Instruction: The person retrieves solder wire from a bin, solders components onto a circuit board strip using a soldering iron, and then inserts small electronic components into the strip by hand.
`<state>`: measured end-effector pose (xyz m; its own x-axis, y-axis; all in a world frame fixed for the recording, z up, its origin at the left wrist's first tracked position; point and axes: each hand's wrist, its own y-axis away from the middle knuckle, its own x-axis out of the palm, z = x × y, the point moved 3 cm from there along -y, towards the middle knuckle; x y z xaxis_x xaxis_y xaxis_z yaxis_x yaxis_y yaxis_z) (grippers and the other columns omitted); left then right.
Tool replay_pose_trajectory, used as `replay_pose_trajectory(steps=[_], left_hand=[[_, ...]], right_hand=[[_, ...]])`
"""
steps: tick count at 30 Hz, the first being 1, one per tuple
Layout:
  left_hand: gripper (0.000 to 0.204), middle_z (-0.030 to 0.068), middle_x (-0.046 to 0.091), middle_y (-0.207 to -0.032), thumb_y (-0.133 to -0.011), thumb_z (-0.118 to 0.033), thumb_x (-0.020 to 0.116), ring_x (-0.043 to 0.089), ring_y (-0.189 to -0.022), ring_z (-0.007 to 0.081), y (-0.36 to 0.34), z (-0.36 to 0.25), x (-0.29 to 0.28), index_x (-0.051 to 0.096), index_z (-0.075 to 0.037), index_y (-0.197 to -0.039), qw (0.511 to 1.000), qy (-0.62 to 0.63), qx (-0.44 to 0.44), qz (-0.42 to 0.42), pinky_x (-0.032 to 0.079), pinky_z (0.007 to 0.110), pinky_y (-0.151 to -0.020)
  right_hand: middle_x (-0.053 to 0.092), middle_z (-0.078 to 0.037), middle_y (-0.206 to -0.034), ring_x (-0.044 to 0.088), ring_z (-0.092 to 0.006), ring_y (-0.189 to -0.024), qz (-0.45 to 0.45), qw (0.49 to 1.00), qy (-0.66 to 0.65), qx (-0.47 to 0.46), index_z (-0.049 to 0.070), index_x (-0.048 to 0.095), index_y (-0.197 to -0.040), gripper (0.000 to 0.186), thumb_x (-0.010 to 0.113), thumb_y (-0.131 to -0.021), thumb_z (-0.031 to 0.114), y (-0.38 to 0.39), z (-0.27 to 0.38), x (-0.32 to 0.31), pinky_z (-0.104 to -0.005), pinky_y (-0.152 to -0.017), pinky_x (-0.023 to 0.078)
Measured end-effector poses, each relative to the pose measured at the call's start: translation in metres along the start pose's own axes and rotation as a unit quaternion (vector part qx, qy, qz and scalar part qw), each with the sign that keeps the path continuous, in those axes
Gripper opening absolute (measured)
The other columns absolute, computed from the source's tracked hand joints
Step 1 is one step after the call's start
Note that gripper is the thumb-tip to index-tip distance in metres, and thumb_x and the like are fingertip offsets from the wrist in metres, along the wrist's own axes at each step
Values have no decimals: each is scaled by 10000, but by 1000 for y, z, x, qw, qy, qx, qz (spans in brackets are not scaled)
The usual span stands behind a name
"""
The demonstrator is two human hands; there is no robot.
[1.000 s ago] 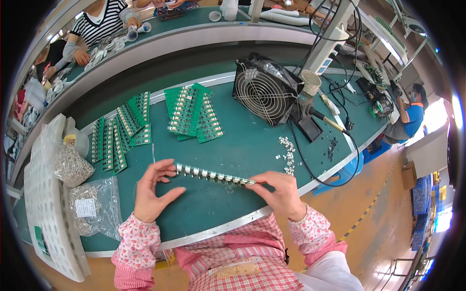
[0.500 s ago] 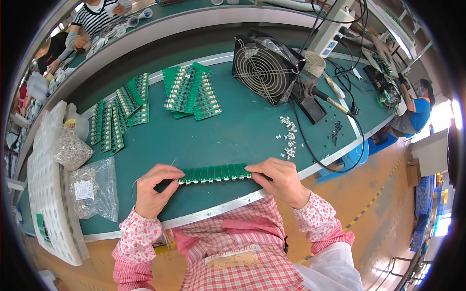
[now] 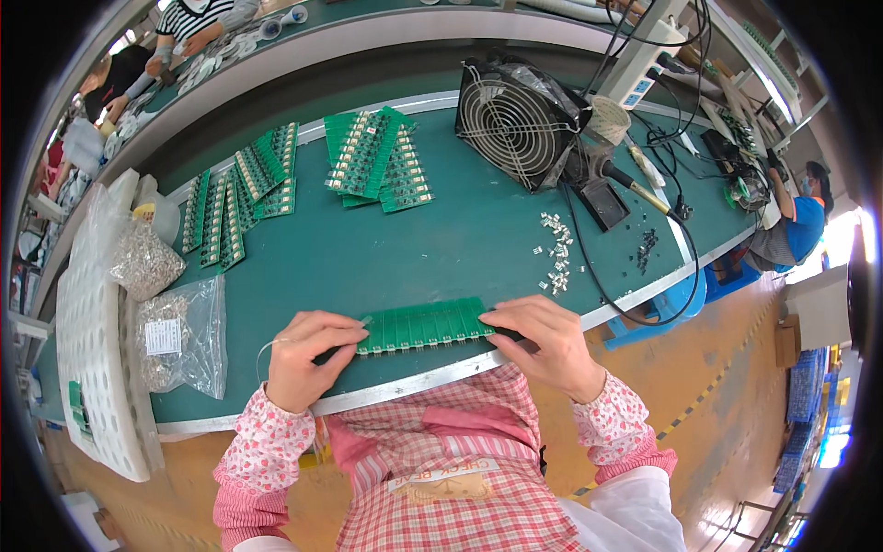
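A long green circuit board panel [image 3: 425, 326] spans between my hands above the bench's front edge, with small white connectors along its near edge. My left hand [image 3: 311, 357] pinches its left end between thumb and fingers; a thin pale strand curves beside that hand. At the other end, my right hand [image 3: 550, 344] grips the panel's right end in the same way. Loose white connectors [image 3: 557, 253] lie scattered beyond my right hand, with small black parts [image 3: 647, 248] to their right.
Stacked circuit boards lie at the back left [image 3: 241, 193] and back middle [image 3: 377, 158]. A black fan [image 3: 517, 124] stands behind a soldering iron [image 3: 635, 187] with its cable. Parts bags [image 3: 182, 336] and a white foam tray [image 3: 92, 340] line the left. Co-workers sit beyond.
The panel has tilted so that more of its flat green face shows. Both hands still hold its ends. The bench things appear shifted slightly in the view.
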<state>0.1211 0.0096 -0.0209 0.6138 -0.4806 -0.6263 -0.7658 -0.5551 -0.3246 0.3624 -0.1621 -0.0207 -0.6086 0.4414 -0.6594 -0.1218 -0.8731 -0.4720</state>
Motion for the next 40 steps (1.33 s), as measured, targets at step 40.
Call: replay_pose_trajectory(steps=[40], left_hand=[[419, 148, 513, -1332, -751, -188, 784, 472, -1268, 336, -23, -64, 100, 553, -62, -1078, 987, -136, 42, 73, 297, 518, -1087]], right_hand=[[591, -196, -1257, 645, -174, -942, -277, 800, -419, 329, 44, 428, -1399, 528, 487, -1004, 389, -4, -150, -125, -277, -743, 561]])
